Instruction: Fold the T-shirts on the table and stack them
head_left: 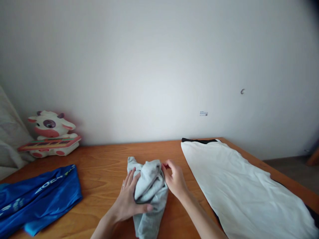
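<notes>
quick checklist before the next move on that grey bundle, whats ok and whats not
1. Left hand on the grey garment: ok, thumb and fingers wrap its left side.
2. Right hand on it: ok, fingertips pinch the upper right edge.
3. Garment flat: not ok, it is bunched and creased.
4. Bare table around it: ok on the far and left sides.
5. White cloth apart from the bundle: ok, a gap shows by the right wrist.
6. Blue fabric and cow toy out of the way: ok, far left.
</notes>
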### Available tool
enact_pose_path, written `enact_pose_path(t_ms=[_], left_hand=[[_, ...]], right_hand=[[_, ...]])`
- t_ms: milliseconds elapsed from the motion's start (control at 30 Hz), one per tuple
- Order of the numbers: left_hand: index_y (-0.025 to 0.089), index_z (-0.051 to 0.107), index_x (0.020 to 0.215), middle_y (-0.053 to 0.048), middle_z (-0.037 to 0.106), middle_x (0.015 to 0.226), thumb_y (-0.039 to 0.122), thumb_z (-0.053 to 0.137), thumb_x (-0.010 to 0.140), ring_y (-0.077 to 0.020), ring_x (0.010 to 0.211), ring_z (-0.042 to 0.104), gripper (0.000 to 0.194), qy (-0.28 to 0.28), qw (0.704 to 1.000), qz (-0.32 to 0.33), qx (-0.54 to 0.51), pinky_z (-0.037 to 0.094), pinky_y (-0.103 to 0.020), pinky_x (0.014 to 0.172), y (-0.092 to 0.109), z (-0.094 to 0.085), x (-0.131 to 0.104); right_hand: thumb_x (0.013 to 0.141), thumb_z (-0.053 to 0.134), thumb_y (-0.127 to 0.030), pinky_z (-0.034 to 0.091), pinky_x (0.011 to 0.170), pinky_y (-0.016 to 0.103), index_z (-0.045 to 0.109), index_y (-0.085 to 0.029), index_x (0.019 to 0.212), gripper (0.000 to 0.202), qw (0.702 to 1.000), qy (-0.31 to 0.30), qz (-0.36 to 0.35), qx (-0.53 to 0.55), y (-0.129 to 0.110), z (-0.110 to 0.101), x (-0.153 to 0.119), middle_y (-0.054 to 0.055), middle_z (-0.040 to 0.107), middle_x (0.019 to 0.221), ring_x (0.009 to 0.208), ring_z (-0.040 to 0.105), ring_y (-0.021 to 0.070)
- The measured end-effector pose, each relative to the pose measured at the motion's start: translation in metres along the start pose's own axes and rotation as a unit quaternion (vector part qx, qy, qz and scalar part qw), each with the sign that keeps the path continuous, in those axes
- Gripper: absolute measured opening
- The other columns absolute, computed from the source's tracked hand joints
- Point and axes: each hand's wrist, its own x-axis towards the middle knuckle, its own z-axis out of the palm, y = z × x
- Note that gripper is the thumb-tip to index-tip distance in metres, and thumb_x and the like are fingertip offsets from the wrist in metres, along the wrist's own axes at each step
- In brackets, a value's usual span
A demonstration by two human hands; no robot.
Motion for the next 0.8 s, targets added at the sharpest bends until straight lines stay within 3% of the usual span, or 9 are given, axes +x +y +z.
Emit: enact_pose_path(t_ms=[67, 167, 333, 433, 600, 700, 733, 800], left_hand=[[0.028, 0.057, 0.131, -0.017, 0.038, 0.157, 0.05, 0.093, 0.048, -0.0466, 0.144, 0.033, 0.092, -0.017, 1.0, -0.015, 0.021, 0.038, -0.065, 0.11, 0.011, 0.006, 0.002], [0.027, 0.062, 0.115, -0.014, 0.044, 0.151, 0.029, 0.087, 0.059, -0.0424, 0.142, 0.037, 0.062, -0.027, 0.999, -0.04, 0.021, 0.037, -0.062, 0.112, 0.029, 0.011, 0.005], [0.025, 0.059, 0.114, -0.013, 0.049, 0.143, 0.009, 0.069, 0.063, -0.0332, 0.13, 0.052, 0.055, -0.026, 0.998, -0.055, -0.02, 0.044, -0.047, 0.109, 0.044, -0.003, 0.004], [0.025, 0.056, 0.117, -0.009, 0.055, 0.132, 0.008, 0.064, 0.063, -0.0269, 0.119, 0.059, 0.057, 0.055, 0.995, -0.078, -0.034, 0.049, -0.039, 0.102, 0.036, -0.036, 0.005], [0.021, 0.053, 0.123, -0.014, 0.053, 0.133, 0.011, 0.064, 0.07, -0.0319, 0.128, 0.052, 0.055, 0.249, 0.95, -0.145, 0.121, 0.044, -0.047, 0.108, 0.005, -0.133, 0.009], [0.018, 0.049, 0.136, -0.023, 0.041, 0.148, 0.025, 0.066, 0.08, -0.0443, 0.14, 0.038, 0.058, 0.246, 0.906, -0.256, 0.228, 0.036, -0.065, 0.108, -0.01, -0.178, 0.008], [0.017, 0.047, 0.139, -0.027, 0.036, 0.152, 0.031, 0.066, 0.083, -0.0499, 0.143, 0.032, 0.061, 0.224, 0.89, -0.306, 0.254, 0.033, -0.071, 0.105, -0.015, -0.184, 0.006], [0.012, 0.044, 0.144, -0.032, 0.028, 0.157, 0.04, 0.066, 0.084, -0.0579, 0.144, 0.022, 0.071, 0.166, 0.864, -0.376, 0.292, 0.026, -0.08, 0.102, -0.024, -0.177, 0.001]], right_hand=[[0.093, 0.052, -0.029, 0.048, 0.063, 0.03, 0.058, -0.024, 0.075, 0.02, 0.999, -0.025, 0.011, -0.02, 0.032, -0.001, -0.02, 0.003, 0.065, 0.071, 0.068, 0.062, 0.0199], [0.086, 0.051, -0.025, 0.053, 0.066, 0.033, 0.064, -0.024, 0.085, 0.013, 0.996, -0.064, 0.054, 0.017, 0.059, -0.002, -0.039, 0.006, 0.072, 0.082, 0.074, 0.068, 0.0239], [0.079, 0.056, -0.033, 0.057, 0.08, 0.037, 0.062, -0.022, 0.104, 0.028, 0.991, -0.026, 0.121, 0.04, 0.075, -0.005, -0.041, 0.011, 0.074, 0.103, 0.093, 0.071, 0.0268], [0.083, 0.057, -0.048, 0.057, 0.082, 0.04, 0.061, -0.022, 0.103, 0.034, 0.988, -0.001, 0.153, 0.03, 0.084, -0.005, -0.04, 0.013, 0.073, 0.102, 0.092, 0.07, 0.0272], [0.085, 0.053, -0.06, 0.057, 0.08, 0.04, 0.061, -0.022, 0.103, 0.043, 0.987, -0.015, 0.162, -0.001, 0.095, -0.005, -0.044, 0.013, 0.072, 0.101, 0.091, 0.069, 0.0273], [0.085, 0.053, -0.058, 0.057, 0.073, 0.038, 0.061, -0.023, 0.103, 0.04, 0.989, -0.026, 0.146, -0.013, 0.095, -0.004, -0.043, 0.011, 0.071, 0.095, 0.084, 0.069, 0.0256], [0.086, 0.053, -0.057, 0.057, 0.072, 0.037, 0.061, -0.023, 0.103, 0.039, 0.99, -0.028, 0.14, -0.016, 0.094, -0.004, -0.043, 0.01, 0.07, 0.094, 0.082, 0.069, 0.0251], [0.087, 0.053, -0.055, 0.056, 0.07, 0.037, 0.061, -0.023, 0.102, 0.037, 0.991, -0.026, 0.13, -0.019, 0.092, -0.003, -0.043, 0.01, 0.07, 0.092, 0.081, 0.068, 0.0241]])
